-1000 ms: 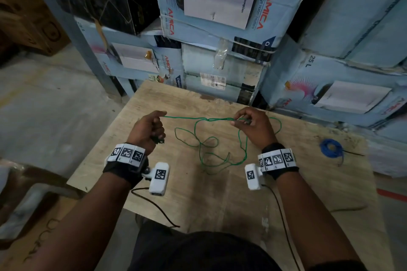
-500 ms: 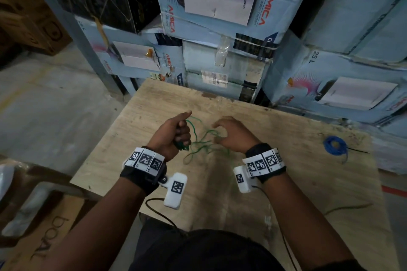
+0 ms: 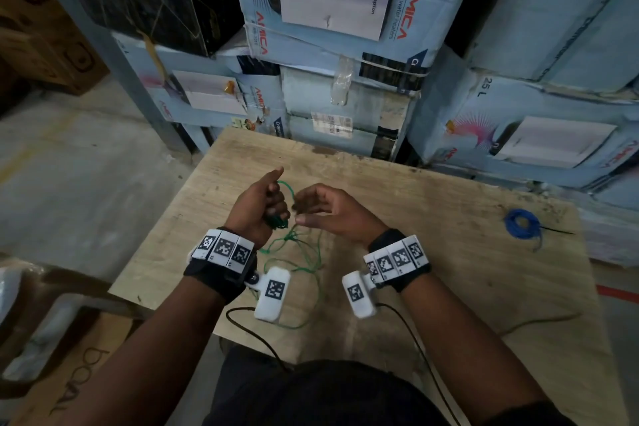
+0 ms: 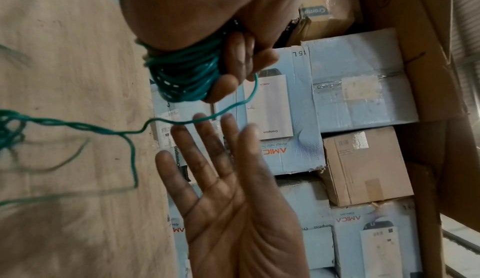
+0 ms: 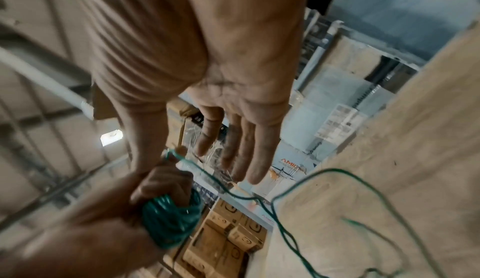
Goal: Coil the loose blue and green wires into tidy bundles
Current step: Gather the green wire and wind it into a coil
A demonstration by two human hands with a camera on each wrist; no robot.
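My left hand [image 3: 266, 206] is a fist round a small coil of green wire [image 3: 276, 222], held above the plywood table [image 3: 449, 270]. The left wrist view shows the coil [image 4: 185, 76] packed tight under the curled fingers [image 4: 235, 56]. Just to its right, my right hand [image 3: 313, 209] is open with straight fingers [image 4: 231, 138] and grips nothing. A loose green strand [image 4: 103, 131] leaves the coil and passes by those fingertips. The slack green wire [image 3: 306, 263] lies tangled between my wrists. A coiled blue wire [image 3: 522, 226] lies at the table's far right.
Stacked blue cartons [image 3: 345, 86] stand close behind the table's far edge. A thin dark wire [image 3: 543, 319] lies near the front right edge. Black camera cables [image 3: 249, 328] hang from my wrists. Concrete floor [image 3: 86, 183] lies left of the table.
My hands came together from a wide stretch of green wire. The right hand let go of the wire and opened beside the left fist. The slack wire now lies nearer me.
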